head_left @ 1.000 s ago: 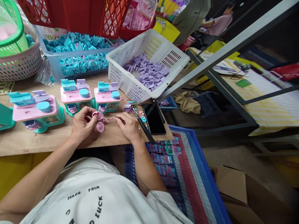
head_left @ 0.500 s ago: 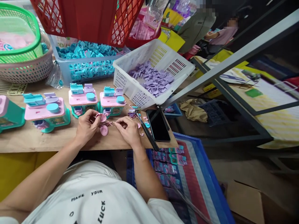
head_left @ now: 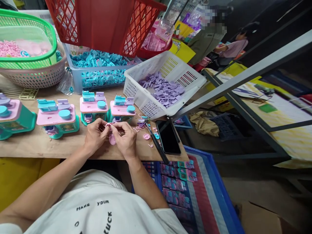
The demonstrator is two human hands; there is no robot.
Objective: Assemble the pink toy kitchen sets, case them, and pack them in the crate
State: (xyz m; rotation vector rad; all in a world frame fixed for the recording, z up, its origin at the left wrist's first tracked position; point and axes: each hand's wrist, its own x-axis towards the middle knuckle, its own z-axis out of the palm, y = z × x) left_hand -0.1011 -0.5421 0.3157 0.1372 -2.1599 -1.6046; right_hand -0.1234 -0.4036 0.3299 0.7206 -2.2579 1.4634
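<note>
Both hands are up close together over the desk (head_left: 60,151), left hand (head_left: 97,135) and right hand (head_left: 126,138) each in a narrow pinch on one small pink piece (head_left: 109,124); it's right between the fingertips, mostly covered, so can't tell its full shape or which hand carries the grip; a pink disc (head_left: 112,139) shows just below it, between the hands, and I can't tell if they touch. Looks like hard moulded plastic to me, so next to no weight, stiff, probably a bit slick; I'd guess any thin bits could snap if you twist, so hold it by the rim with fingertip pads and go easy. Right of the right hand there's another pink disc (head_left: 146,136), a pink hook (head_left: 150,146), a black-handled tool (head_left: 159,148) and a phone (head_left: 168,136); the nearest toy units (head_left: 94,105) sit just beyond the hands, with more off to the left.
</note>
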